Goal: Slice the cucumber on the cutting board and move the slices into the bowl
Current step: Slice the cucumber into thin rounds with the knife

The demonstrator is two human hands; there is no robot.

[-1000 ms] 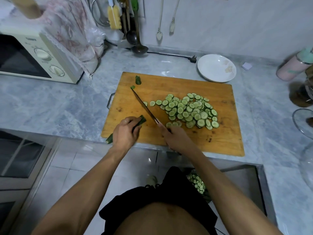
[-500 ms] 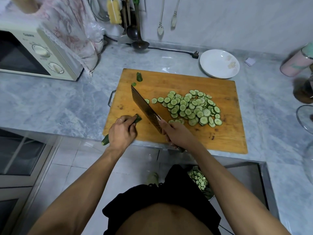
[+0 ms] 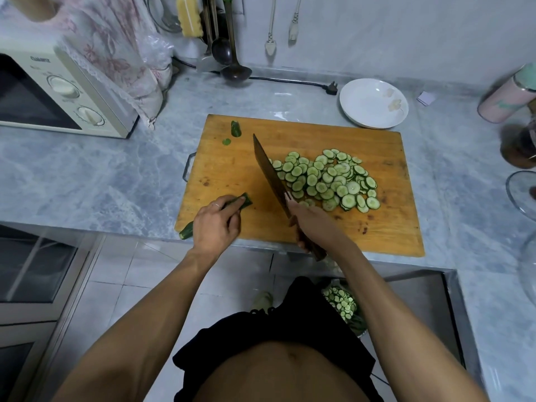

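**Short cucumber stub, wet slices, and a blade between them**

Grey marble worktop (image 3: 87, 181) runs along the tiled wall, with a microwave (image 3: 58, 91) at the far left and a wooden cutting board (image 3: 377, 227) set square in front of me. My left hand (image 3: 216, 224) curls round the remaining cucumber (image 3: 242, 202), which lies on the near left corner of the board with its dark tail end poking past the worktop edge. My right hand (image 3: 314, 226) grips the handle of the knife (image 3: 269, 175), whose blade slants across the board between the stub and the pile of slices (image 3: 327, 181) heaped to its right.

I judge the stub firm but slick where cut, and short enough that my fingertips belong tucked well behind the cut face, pressing down so it cannot roll. The slices look thin, wet and limp; they would likely cling to the blade and to one another, so scooping them on the flat of the knife seems safer than pinching them singly. A white bowl (image 3: 374, 103) waits just beyond the far right corner of the board, holding no slices yet. Two green trimmings (image 3: 235, 128) lie near the far left edge.
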